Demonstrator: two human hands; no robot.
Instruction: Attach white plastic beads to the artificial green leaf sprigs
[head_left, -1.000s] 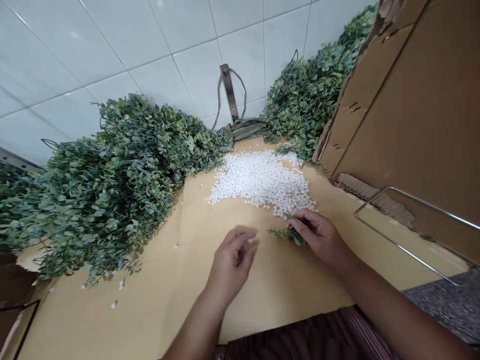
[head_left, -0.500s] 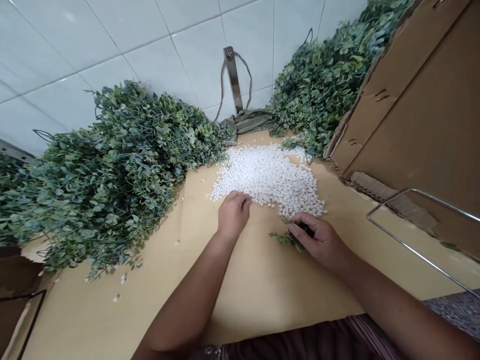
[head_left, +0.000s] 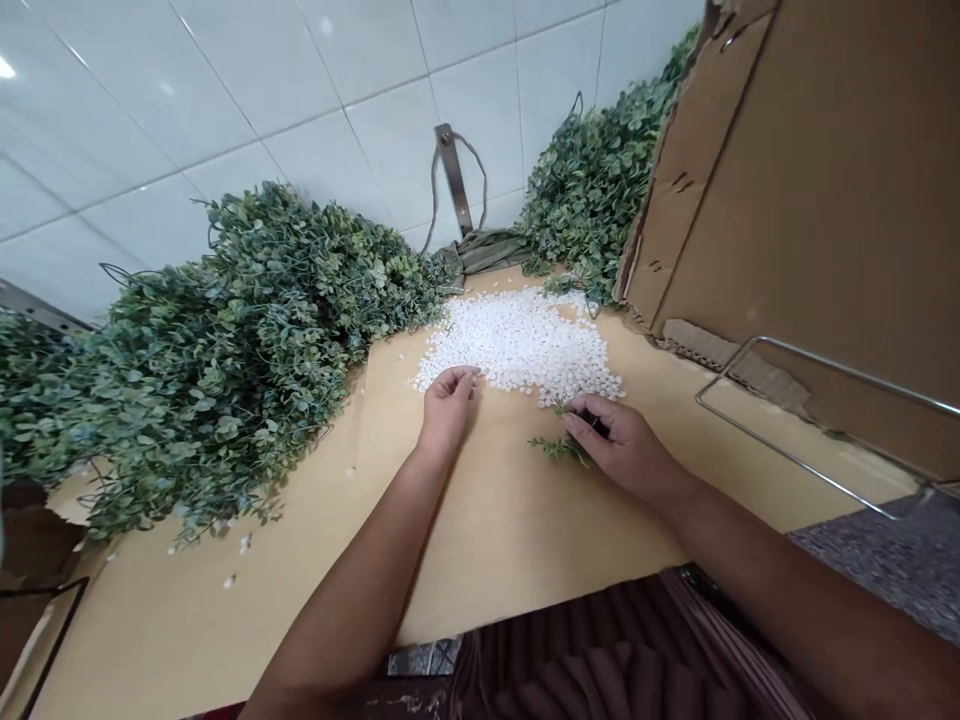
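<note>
A spread of small white bead-like pieces (head_left: 517, 335) lies on the tan table covering. At its near left edge is my left hand (head_left: 448, 395), thumb and fingers pinched together; whatever is between them is too small to name. My right hand (head_left: 607, 430) is closed around a sprig of artificial greenery (head_left: 561, 447), whose leafy ends stick out to the left, just below the white pieces. Part of that sprig is hidden inside the fingers.
Large heaps of artificial greenery stand at the left (head_left: 247, 340) and back right. A cardboard box (head_left: 810, 220) rises on the right, with a bent metal wire frame (head_left: 795, 450) before it. A metal strip with a cord (head_left: 454, 180) leans on the tiled wall.
The camera view has shifted slightly, so the box takes up more of the right side. Both hands keep nearly the same poses by the white pieces, the sprig still in my right hand.
</note>
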